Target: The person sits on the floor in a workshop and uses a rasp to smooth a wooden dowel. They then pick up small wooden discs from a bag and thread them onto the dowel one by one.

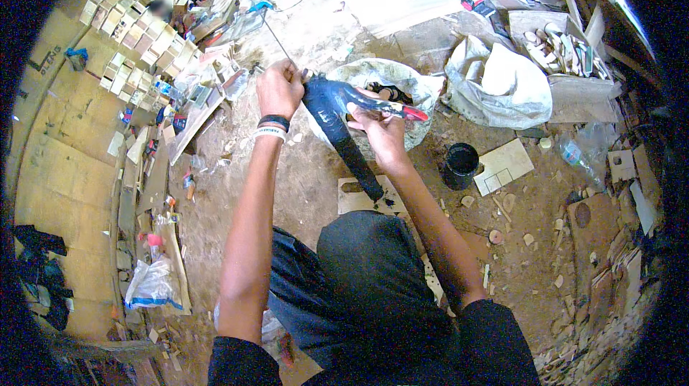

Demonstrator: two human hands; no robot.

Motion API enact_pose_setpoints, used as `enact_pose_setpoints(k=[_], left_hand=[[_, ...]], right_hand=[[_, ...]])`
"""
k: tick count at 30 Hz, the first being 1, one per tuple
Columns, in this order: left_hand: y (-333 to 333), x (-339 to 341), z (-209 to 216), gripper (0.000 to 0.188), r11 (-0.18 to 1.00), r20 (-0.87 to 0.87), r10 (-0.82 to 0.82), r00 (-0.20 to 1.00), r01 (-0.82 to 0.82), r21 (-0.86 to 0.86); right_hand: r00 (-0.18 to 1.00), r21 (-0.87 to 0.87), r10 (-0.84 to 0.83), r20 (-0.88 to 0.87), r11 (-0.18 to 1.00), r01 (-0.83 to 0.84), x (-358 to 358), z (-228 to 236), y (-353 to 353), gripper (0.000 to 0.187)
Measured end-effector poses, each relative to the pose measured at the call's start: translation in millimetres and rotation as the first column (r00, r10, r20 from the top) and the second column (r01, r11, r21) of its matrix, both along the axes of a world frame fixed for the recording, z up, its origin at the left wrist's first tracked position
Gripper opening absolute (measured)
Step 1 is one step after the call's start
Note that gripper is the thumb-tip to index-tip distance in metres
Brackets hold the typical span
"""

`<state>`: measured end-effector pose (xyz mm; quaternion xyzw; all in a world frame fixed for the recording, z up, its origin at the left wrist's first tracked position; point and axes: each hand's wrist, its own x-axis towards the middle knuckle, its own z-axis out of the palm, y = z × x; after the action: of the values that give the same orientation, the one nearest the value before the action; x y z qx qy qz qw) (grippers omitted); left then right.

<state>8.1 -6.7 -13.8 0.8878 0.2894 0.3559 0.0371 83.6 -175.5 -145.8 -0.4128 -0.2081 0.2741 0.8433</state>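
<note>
My left hand [280,88] is closed at the upper end of a glossy black, forked piece [334,124]. Its long limb slants down toward my knees. A thin rod or wire [274,35] runs up and away from beside that fist; whether I grip it too is unclear. My right hand [382,135] is closed around what looks like a paintbrush [405,111], red at the tip and smeared black and pale along its length. Its other end merges with the black piece and cannot be made out. To the right of my right hand stands a black pot [460,165] with dark contents.
Behind my hands lies an open whitish sack [423,77], with a fuller white sack [499,84] to its right. A bin of wooden offcuts [563,48] stands farther right. Stacked small wooden blocks [143,34] fill the far left. A pale board [504,167] lies by the pot.
</note>
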Motion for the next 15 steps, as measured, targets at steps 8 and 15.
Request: enact_pose_setpoints(k=[8, 15], left_hand=[[6, -1, -2, 0.013, 0.995, 0.038, -0.102, 0.994, 0.102, -0.021], [5, -4, -1, 0.011, 0.970, 0.027, -0.240, 0.970, 0.239, 0.038]], right_hand=[[0.996, -0.483, 0.016, -0.082, 0.874, -0.054, -33, -116, -69, 0.039], [0.994, 0.238, -0.046, 0.102, 0.971, 0.020, 15, -1, 1, 0.039]])
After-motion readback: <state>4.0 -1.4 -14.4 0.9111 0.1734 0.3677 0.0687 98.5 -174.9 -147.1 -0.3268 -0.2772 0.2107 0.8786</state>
